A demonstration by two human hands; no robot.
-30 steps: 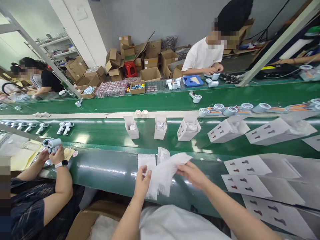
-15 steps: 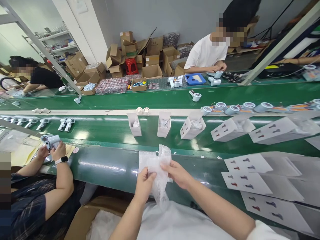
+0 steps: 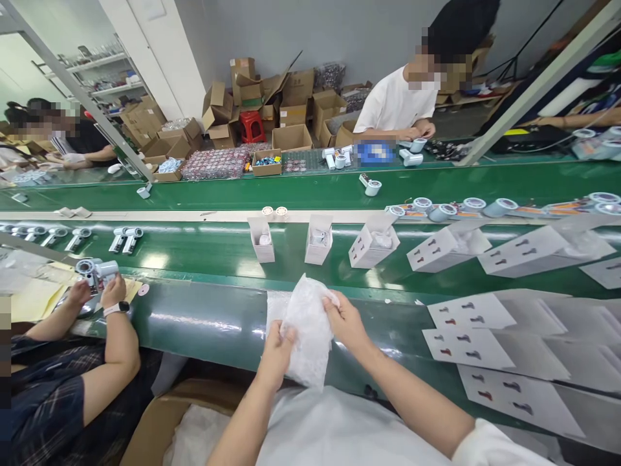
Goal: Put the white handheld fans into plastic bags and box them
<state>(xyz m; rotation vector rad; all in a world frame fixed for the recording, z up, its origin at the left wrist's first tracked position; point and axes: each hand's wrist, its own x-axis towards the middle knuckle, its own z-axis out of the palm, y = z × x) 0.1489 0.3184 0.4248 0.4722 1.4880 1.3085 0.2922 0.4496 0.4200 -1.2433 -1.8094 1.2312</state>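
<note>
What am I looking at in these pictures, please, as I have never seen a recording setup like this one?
There is no robot here: you see a person's bare hands, filmed by one camera worn on the head, looking forward and down. The left hand and right hand hold a translucent white packing sheet between them, above the near green bench. Flat white cartons with printed pictures lie on the right. Beyond stand open white boxes with wrapped contents, and on the left lie pale handheld devices. The hands at the far left belong to a co-worker, who holds a similar device.
</note>
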